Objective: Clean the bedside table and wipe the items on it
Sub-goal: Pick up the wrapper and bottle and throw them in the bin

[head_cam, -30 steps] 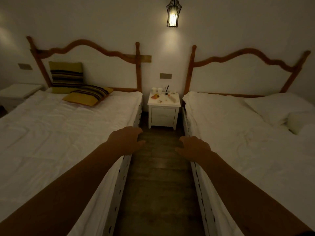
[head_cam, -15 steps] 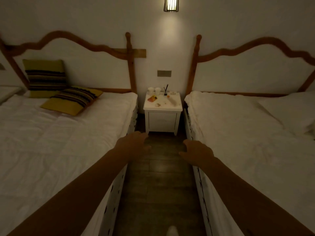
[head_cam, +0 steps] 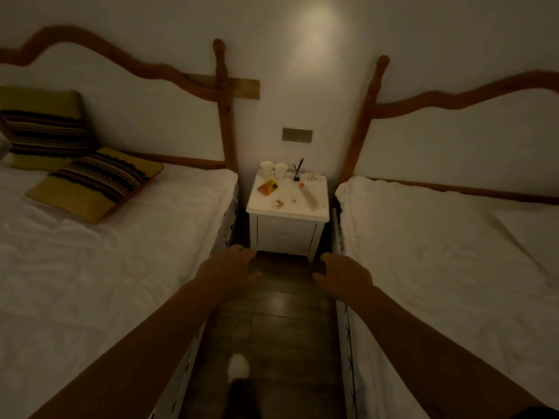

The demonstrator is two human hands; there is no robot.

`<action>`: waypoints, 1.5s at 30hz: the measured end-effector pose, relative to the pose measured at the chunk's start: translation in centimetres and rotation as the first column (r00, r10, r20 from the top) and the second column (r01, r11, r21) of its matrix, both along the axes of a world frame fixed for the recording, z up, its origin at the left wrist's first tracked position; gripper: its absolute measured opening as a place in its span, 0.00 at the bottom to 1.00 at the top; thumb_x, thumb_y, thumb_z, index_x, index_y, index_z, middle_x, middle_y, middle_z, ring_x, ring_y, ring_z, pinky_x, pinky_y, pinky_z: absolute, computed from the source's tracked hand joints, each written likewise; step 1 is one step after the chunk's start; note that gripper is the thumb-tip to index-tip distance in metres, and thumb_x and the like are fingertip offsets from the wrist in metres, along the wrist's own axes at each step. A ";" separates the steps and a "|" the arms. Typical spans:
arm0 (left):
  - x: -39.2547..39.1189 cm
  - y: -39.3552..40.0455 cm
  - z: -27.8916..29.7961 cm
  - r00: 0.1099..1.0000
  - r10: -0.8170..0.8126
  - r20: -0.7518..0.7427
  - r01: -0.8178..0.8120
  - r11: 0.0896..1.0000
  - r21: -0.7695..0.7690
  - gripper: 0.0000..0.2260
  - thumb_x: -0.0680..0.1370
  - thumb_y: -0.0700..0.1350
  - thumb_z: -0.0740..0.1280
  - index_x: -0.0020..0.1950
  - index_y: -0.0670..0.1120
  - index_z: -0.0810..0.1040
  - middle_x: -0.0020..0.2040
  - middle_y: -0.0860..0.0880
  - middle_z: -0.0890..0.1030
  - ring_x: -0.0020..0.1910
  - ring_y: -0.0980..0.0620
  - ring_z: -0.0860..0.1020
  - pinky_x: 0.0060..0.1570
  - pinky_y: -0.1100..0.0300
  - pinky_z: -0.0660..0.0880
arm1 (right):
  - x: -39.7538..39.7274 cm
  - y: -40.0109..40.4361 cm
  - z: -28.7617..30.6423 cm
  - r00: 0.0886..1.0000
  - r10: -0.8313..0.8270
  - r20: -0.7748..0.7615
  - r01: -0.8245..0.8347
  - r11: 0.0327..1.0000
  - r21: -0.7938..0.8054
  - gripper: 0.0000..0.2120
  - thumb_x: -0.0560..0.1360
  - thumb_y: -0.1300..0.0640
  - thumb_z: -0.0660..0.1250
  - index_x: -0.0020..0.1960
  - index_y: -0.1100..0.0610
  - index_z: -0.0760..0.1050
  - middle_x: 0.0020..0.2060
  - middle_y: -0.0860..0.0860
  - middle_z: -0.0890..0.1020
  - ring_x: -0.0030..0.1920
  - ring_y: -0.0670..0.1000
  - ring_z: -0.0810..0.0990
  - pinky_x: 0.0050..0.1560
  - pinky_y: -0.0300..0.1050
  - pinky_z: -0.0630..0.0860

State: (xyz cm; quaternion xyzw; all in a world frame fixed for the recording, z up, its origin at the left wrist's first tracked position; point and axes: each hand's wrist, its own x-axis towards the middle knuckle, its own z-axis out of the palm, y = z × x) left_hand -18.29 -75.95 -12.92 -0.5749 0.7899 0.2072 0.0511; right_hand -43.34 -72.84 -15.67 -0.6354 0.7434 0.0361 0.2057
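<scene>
Left hand (head_cam: 225, 272) and right hand (head_cam: 344, 273) hovering over floor (head_cam: 281, 325), fingers loosely spread, holding nothing, near bedside table (head_cam: 287, 234) with cups (head_cam: 273, 169), bottle (head_cam: 309, 195).

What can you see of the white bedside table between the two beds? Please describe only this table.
The bedside table is small, white and looks like painted wood, with a flat overhanging top, a panelled front and short legs on the dark floor. It stands upright against the wall between the beds. On top are two white cups, an orange packet, a lying bottle, dark sticks in a holder, a small card and crumbs. Neither hand touches it.
</scene>
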 end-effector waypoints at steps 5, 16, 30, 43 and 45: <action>-1.6 -13.7 -3.0 0.998 -0.056 -0.021 0.056 0.998 0.008 0.27 0.78 0.59 0.63 0.74 0.51 0.64 0.72 0.47 0.67 0.67 0.47 0.69 0.63 0.50 0.70 | -1.7 -11.4 -3.1 0.999 -0.036 -0.016 0.037 0.999 0.040 0.26 0.77 0.42 0.61 0.70 0.55 0.64 0.64 0.55 0.73 0.62 0.55 0.73 0.57 0.50 0.73; -6.2 -35.3 -7.1 0.990 -0.134 -0.045 0.137 0.986 0.097 0.27 0.76 0.59 0.63 0.73 0.51 0.64 0.70 0.47 0.68 0.64 0.46 0.70 0.61 0.47 0.72 | -6.0 -30.1 -8.1 0.984 -0.177 0.029 0.173 0.977 0.123 0.27 0.76 0.42 0.62 0.70 0.55 0.64 0.65 0.56 0.73 0.62 0.56 0.73 0.59 0.52 0.73; -16.3 -55.3 -23.9 1.000 -0.003 -0.001 0.003 0.965 0.263 0.33 0.77 0.59 0.63 0.77 0.50 0.55 0.78 0.44 0.56 0.74 0.41 0.58 0.69 0.44 0.62 | -17.8 -51.4 -23.0 0.955 -0.232 0.185 0.185 0.953 0.239 0.29 0.75 0.47 0.66 0.71 0.55 0.62 0.60 0.57 0.75 0.58 0.57 0.76 0.57 0.54 0.76; -18.8 -71.7 -43.1 0.989 0.125 -0.076 -0.125 0.992 0.004 0.36 0.77 0.57 0.65 0.78 0.46 0.52 0.78 0.40 0.51 0.76 0.38 0.51 0.72 0.42 0.54 | -19.0 -66.4 -40.9 0.808 -0.545 0.222 0.487 0.831 0.267 0.48 0.68 0.32 0.67 0.77 0.46 0.45 0.77 0.55 0.49 0.76 0.60 0.48 0.72 0.64 0.54; -18.8 -73.9 -45.6 0.992 0.123 0.003 -0.123 0.992 -0.014 0.37 0.77 0.59 0.64 0.78 0.46 0.51 0.78 0.38 0.49 0.76 0.35 0.48 0.72 0.39 0.51 | -18.7 -67.0 -42.8 0.804 -0.548 0.230 0.486 0.829 0.276 0.47 0.70 0.32 0.66 0.77 0.44 0.42 0.78 0.54 0.46 0.76 0.60 0.44 0.71 0.65 0.51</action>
